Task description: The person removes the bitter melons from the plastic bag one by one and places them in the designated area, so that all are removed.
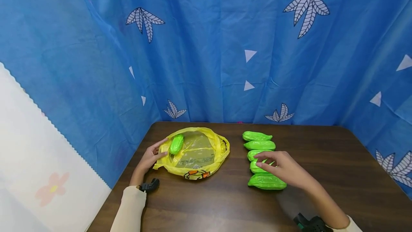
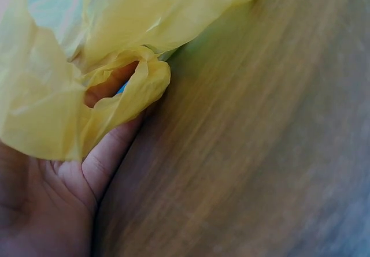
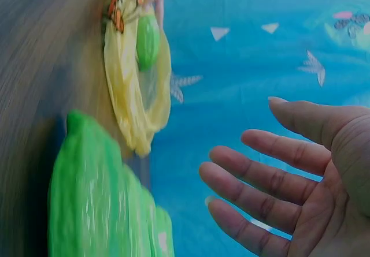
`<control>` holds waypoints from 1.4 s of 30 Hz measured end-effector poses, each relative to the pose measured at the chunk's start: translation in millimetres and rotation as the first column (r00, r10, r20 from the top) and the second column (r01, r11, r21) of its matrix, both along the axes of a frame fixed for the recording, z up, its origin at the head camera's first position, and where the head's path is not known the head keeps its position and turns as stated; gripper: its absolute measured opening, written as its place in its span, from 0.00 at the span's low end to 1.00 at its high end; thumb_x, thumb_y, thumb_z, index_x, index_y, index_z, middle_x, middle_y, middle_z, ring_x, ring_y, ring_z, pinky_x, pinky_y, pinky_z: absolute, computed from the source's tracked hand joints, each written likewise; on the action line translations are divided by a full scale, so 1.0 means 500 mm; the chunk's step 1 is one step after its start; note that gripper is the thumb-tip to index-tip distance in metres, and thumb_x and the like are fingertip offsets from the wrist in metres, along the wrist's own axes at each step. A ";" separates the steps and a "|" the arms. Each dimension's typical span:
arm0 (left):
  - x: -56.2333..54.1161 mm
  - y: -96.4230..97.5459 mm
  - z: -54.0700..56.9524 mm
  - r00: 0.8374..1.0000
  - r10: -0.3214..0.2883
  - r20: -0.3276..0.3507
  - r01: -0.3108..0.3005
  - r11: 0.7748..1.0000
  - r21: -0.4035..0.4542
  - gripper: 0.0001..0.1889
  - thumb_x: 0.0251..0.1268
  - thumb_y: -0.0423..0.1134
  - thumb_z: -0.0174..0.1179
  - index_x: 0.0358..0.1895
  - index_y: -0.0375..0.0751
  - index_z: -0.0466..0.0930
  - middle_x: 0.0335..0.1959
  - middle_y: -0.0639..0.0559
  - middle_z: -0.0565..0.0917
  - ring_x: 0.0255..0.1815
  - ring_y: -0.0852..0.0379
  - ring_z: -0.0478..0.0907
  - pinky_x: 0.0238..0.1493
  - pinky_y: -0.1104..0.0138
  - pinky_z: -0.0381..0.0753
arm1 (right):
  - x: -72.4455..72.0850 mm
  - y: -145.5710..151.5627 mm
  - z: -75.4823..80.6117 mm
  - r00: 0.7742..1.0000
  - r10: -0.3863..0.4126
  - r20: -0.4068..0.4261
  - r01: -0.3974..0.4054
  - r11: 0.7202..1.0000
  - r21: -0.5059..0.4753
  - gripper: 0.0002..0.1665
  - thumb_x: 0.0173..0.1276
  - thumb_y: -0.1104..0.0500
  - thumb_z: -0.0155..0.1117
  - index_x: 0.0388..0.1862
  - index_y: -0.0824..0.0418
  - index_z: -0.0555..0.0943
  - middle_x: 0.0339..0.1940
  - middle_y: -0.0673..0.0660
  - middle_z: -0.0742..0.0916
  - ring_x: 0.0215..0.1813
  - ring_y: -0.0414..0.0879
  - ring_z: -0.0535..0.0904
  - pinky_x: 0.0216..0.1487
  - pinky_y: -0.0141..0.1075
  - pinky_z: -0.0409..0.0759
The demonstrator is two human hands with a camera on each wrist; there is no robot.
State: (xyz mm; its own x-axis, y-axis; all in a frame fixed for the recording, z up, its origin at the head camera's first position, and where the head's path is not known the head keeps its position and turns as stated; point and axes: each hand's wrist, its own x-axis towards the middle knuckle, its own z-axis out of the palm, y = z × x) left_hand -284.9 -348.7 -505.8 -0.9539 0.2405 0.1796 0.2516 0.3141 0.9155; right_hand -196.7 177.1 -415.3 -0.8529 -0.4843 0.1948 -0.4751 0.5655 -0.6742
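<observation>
A yellow plastic bag (image 1: 222, 148) lies with its mouth spread wide on the left part of the table. Inside, near its left rim, is a bright green ridged gourd (image 1: 176, 144). My left hand (image 1: 151, 157) holds the bag's left edge; in the left wrist view the yellow film hides most of its fingers. Several similar gourds (image 1: 266, 182) form a column on the table to the right of the bag. Over the nearer ones hovers my right hand (image 1: 284, 168), fingers apart. The right wrist view shows that hand (image 3: 300, 182) holding nothing, with gourds (image 3: 87, 193) beside it.
The dark brown wooden table (image 1: 206, 207) carries the bag and gourds. Blue patterned curtains (image 1: 206, 63) hang behind it and on both sides. A white scallop-edged cloth (image 1: 38, 160) hangs at the left. Black devices are strapped to both wrists.
</observation>
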 end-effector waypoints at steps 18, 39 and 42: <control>-0.026 -0.024 -0.061 1.000 -0.017 -0.024 0.017 1.000 0.025 0.33 0.72 0.34 0.63 0.77 0.39 0.64 0.78 0.37 0.62 0.60 0.55 0.75 0.48 0.71 0.79 | -0.044 -0.186 -0.034 0.998 0.001 0.064 0.011 0.982 -0.190 0.19 0.74 0.50 0.66 0.58 0.57 0.85 0.50 0.54 0.89 0.47 0.47 0.85 0.42 0.35 0.83; -0.034 -0.026 -0.057 0.999 -0.008 -0.040 0.008 1.000 0.014 0.32 0.72 0.34 0.63 0.77 0.40 0.65 0.78 0.38 0.62 0.67 0.44 0.72 0.51 0.70 0.80 | -0.131 -0.388 -0.067 0.986 0.059 0.156 -0.017 0.966 -0.257 0.27 0.74 0.54 0.65 0.68 0.63 0.78 0.57 0.65 0.85 0.47 0.55 0.85 0.44 0.43 0.85; -0.034 -0.026 -0.060 1.000 -0.013 -0.025 0.014 1.000 0.025 0.33 0.72 0.34 0.63 0.77 0.41 0.65 0.78 0.39 0.62 0.69 0.41 0.70 0.52 0.71 0.79 | -0.139 -0.414 -0.079 0.982 0.061 0.177 -0.013 0.966 -0.260 0.28 0.74 0.52 0.66 0.68 0.63 0.77 0.58 0.65 0.85 0.48 0.55 0.85 0.45 0.44 0.84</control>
